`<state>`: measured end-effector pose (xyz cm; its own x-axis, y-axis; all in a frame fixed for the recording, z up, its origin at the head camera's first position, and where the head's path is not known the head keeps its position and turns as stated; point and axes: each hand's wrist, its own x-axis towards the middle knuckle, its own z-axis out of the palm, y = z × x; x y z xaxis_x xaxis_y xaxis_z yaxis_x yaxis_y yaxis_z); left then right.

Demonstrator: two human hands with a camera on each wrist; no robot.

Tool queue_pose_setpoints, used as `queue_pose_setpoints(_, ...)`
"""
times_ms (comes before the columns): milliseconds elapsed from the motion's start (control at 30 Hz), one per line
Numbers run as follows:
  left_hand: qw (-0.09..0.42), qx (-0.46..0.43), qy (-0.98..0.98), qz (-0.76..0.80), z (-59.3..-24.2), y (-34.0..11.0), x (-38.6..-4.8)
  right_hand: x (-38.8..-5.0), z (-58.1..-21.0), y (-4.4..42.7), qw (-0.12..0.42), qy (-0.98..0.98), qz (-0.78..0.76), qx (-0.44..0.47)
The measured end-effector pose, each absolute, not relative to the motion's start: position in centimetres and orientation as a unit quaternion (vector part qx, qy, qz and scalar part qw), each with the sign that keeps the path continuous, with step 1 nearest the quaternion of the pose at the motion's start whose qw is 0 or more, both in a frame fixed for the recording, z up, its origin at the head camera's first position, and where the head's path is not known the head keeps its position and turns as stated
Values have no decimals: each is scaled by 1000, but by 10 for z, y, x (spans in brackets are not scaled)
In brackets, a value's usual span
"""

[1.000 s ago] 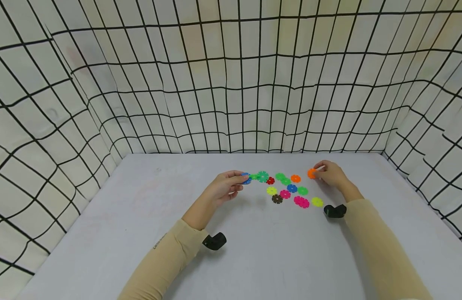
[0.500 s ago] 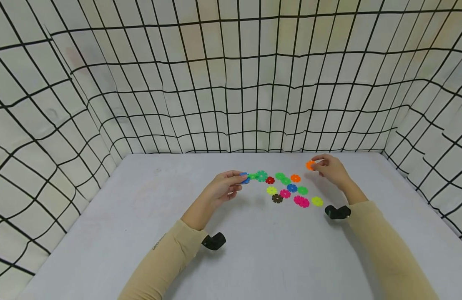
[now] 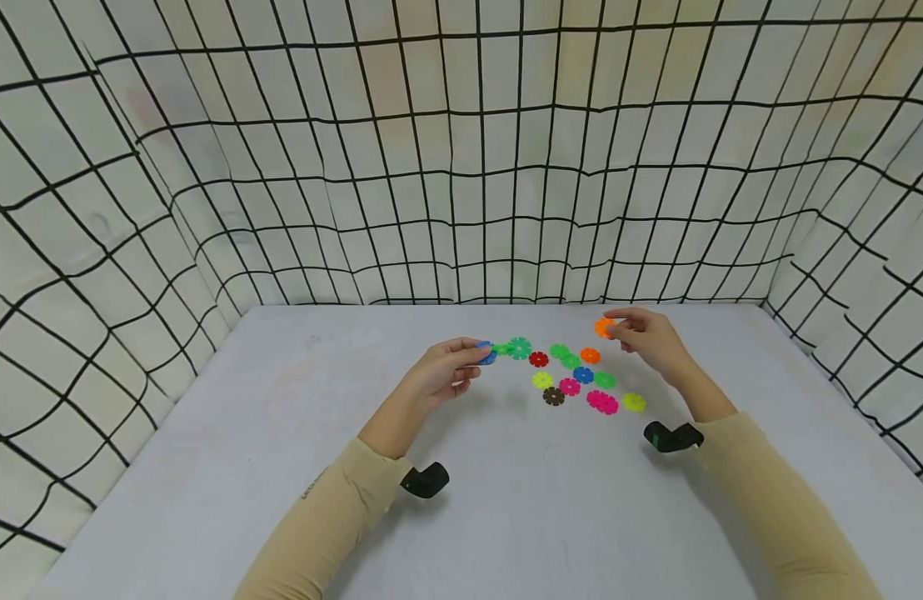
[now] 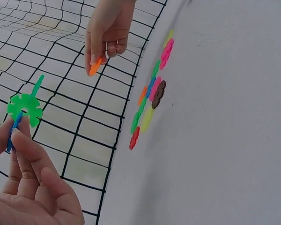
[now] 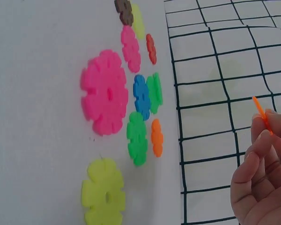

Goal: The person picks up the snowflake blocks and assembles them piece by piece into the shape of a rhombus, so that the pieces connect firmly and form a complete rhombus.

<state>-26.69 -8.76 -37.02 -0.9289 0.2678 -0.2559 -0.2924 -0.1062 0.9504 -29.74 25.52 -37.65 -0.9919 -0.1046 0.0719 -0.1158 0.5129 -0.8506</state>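
My left hand pinches a blue snowflake building disc between thumb and fingers. Fitted into it is a green disc, which in turn bears a teal-green disc, so the short chain points right above the table. Over on the right, my right hand holds a single orange disc by its edge, raised off the table. In the right wrist view this orange disc appears edge-on between thumb and fingertips. The chain and the orange disc are apart.
Loose discs lie between and below the hands on the white table: red, green, blue, brown, pink, yellow and orange ones. A black-grid net encloses the table's back and sides.
My right hand has lifted the orange disc and carried it leftward, toward the chain. My left hand has shifted slightly left and up, with the chain still in its grip.
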Motion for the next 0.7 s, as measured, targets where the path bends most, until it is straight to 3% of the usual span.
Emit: queue_pose_setpoints(700, 193, 3, 639, 745, -368, -89, -262, -262, -363, 218, 5, -845, 518, 134)
